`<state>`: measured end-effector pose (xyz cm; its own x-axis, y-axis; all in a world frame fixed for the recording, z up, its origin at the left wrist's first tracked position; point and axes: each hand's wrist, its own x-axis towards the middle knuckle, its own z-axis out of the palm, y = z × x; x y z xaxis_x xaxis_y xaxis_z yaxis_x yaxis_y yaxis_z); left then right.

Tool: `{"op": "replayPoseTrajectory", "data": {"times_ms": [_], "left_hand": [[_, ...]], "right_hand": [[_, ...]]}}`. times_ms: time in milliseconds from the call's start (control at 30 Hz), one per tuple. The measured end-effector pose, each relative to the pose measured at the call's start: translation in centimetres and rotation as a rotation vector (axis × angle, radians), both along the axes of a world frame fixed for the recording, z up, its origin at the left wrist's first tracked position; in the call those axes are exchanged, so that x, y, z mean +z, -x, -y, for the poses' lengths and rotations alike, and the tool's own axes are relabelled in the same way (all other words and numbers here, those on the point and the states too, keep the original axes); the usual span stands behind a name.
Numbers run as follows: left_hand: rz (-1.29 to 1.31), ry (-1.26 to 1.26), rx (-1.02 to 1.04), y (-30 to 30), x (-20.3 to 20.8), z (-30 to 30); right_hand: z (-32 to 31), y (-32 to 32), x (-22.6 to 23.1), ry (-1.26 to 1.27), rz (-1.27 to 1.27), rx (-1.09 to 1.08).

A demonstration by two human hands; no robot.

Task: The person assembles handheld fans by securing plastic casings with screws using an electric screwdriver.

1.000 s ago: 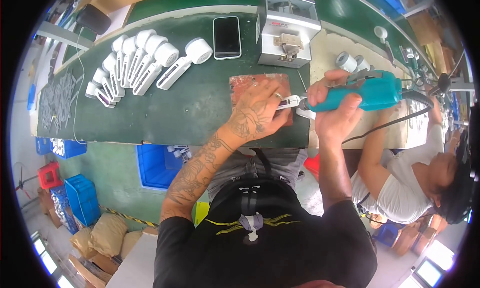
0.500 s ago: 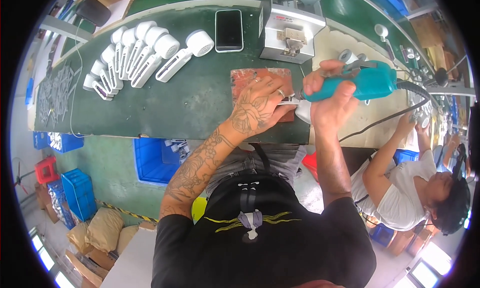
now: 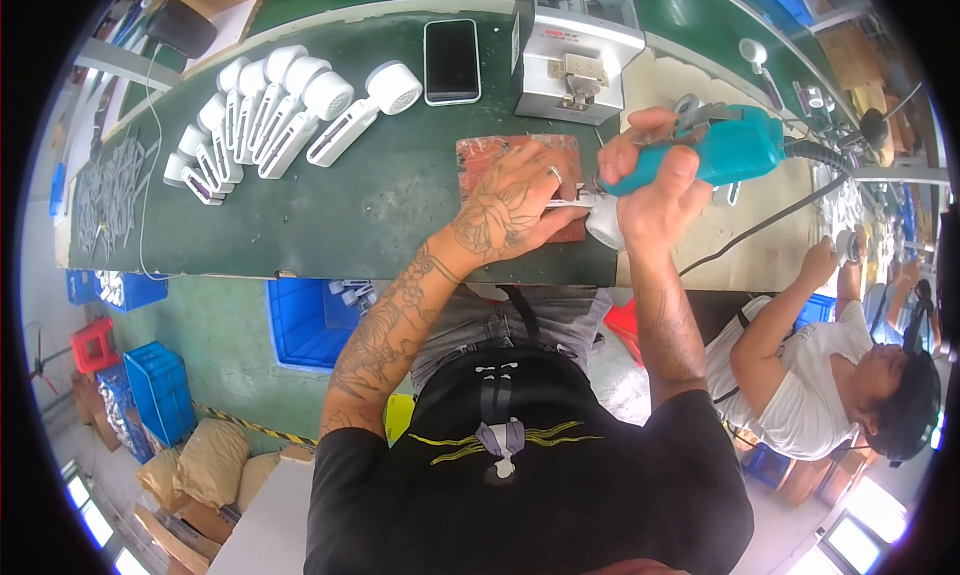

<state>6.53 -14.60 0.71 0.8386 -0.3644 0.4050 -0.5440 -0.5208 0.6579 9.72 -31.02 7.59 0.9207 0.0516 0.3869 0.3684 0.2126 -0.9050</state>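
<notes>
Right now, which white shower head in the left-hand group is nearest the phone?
The rightmost shower head, with its round end just left of the phone; the other shower heads in that group all lie farther left.

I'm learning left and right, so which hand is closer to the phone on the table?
Left. The left hand is on the near side of the phone, a little to its right, over the red board. The right hand, holding the teal tool, is farther right.
</notes>
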Motion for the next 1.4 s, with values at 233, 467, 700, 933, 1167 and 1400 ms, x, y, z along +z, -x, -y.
{"op": "replayPoseTrajectory", "data": {"times_ms": [233, 467, 700, 933, 1167, 1400], "left_hand": [[-0.138, 0.001, -0.041, -0.1, 0.1, -0.1], [-0.112, 0.045, 0.061, 0.3, 1.5, 0.8], [-0.02, 0.068, 0.106, 0.3, 1.1, 0.5], [-0.061, -0.175, 0.181, -1.8, 1.4, -0.9], [0.108, -0.201, 0.189, -1.1, 0.9, -0.6], [0.013, -0.203, 0.148, -1.2, 0.8, -0.6]], "right_hand": [[0.2, 0.1, -0.1, -0.013, -0.012, 0.009], [0.0, -0.2, -0.1, -0.067, 0.01, 0.01], [0.0, -1.5, 1.9, -0.064, 0.018, -0.082], [-2.4, -7.2, 2.9, 0.032, 0.142, -0.199], [-3.7, -9.8, 1.5, 0.174, 0.205, -0.147], [-2.8, -9.6, 0.4, 0.295, 0.238, -0.106]]}}
